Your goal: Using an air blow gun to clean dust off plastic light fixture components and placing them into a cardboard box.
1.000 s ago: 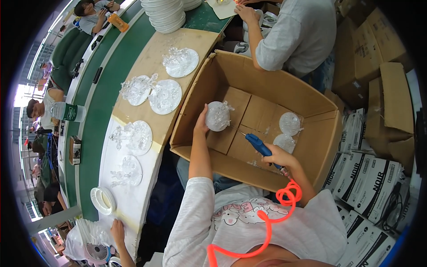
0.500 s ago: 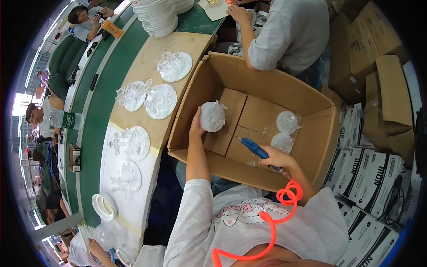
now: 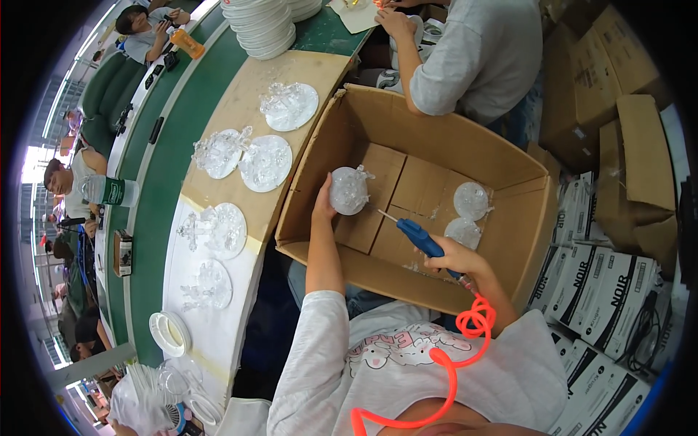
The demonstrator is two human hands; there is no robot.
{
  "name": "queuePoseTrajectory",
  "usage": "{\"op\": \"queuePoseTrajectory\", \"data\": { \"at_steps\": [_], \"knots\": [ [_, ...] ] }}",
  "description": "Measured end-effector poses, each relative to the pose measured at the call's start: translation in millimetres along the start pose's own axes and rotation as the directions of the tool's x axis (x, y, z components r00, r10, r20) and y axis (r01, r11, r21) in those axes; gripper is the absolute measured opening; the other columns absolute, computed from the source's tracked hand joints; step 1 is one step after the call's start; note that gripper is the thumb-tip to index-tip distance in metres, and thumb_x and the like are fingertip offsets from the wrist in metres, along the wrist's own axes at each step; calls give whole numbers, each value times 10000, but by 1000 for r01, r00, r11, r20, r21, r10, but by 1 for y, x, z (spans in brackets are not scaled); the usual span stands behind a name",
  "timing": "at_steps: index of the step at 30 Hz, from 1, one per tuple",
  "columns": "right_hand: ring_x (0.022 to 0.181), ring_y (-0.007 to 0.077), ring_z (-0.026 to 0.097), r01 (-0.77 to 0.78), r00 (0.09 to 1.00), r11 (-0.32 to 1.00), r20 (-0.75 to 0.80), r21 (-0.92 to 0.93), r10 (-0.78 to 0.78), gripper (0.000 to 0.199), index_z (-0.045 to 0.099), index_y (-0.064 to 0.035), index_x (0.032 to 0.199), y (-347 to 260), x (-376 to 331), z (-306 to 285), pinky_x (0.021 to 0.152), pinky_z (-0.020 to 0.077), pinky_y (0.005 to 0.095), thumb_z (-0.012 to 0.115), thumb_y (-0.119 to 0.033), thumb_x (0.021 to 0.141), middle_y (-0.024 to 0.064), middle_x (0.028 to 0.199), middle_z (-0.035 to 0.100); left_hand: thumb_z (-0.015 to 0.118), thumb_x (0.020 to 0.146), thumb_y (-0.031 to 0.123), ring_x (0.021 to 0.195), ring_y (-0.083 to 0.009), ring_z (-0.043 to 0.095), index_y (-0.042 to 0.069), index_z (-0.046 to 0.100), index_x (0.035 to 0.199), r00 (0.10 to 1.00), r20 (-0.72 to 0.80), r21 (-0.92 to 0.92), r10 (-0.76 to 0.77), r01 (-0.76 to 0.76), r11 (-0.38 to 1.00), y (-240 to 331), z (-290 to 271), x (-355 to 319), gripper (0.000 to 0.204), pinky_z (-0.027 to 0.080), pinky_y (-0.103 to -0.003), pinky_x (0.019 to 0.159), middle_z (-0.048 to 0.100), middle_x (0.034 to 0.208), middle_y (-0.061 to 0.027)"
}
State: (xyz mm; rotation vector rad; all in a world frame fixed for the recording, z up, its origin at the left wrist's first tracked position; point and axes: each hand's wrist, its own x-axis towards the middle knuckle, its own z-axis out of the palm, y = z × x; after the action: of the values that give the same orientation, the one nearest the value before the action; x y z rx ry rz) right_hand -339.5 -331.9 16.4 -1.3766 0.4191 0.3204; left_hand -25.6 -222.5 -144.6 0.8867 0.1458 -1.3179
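Note:
My left hand (image 3: 324,199) grips a clear, frosted round plastic disc (image 3: 347,192) by its left edge, over the left part of an open cardboard box (image 3: 436,129). Small clear ornaments stick out from the disc's right side. In my right hand (image 3: 458,259) is a blue air blow gun (image 3: 419,238), its thin metal nozzle pointing left toward the disc, tip close to it. A coiled orange-red hose (image 3: 476,320) runs from the gun's rear down across my shirt. Two similar round pieces, an upper disc (image 3: 471,200) and a lower disc (image 3: 463,232), lie at the box's right side.
Several clear ornamented discs (image 3: 266,164) lie on the table (image 3: 251,87) to the left, with stacked white plates (image 3: 260,29) at its far end. A white round container (image 3: 170,333) stands nearer. Cartons (image 3: 600,291) are piled right. A co-worker in grey (image 3: 480,58) sits beyond the box.
The view has shifted slightly. Both hands keep their grips; the blow gun's nozzle still points at the disc. At the lower left, another person's arm has drawn back from the clear items.

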Motion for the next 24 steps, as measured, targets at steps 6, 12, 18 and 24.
{"op": "queuePoseTrajectory", "data": {
  "at_steps": [6,12,18,24],
  "knots": [
    [569,94,493,23,999,999,-32,-28,-24,367,476,-24,1062,-3,1,2,540,410,239,580,-108,720,19,646,499,398,869,506,1120,-312,479,14,402,1253,997,71,-10,-31,32,999,1,-21,8,624,369,-458,962,484,1230,-156],
    [518,99,493,9,996,1000,-86,3,-8,385,463,10,1060,2,4,3,495,398,245,602,-99,719,30,592,496,442,877,461,954,-224,573,26,527,1110,999,51,-9,15,-14,1000,-7,-32,22,500,448,-355,872,596,1057,-103],
    [698,117,525,-56,985,957,172,285,6,501,419,-4,1143,-19,-10,2,644,433,249,653,-140,721,45,765,515,423,880,479,927,-198,587,1,518,1106,999,34,270,40,-48,962,28,28,-6,537,458,-334,844,602,1020,-103],
    [732,131,503,10,964,890,233,455,-130,586,366,-12,1181,-29,-30,-15,743,433,321,644,-142,682,39,753,471,434,875,471,1087,-255,509,-7,421,1226,971,43,69,233,-236,969,65,97,-125,594,406,-392,935,516,1188,-142]
  ]
}}
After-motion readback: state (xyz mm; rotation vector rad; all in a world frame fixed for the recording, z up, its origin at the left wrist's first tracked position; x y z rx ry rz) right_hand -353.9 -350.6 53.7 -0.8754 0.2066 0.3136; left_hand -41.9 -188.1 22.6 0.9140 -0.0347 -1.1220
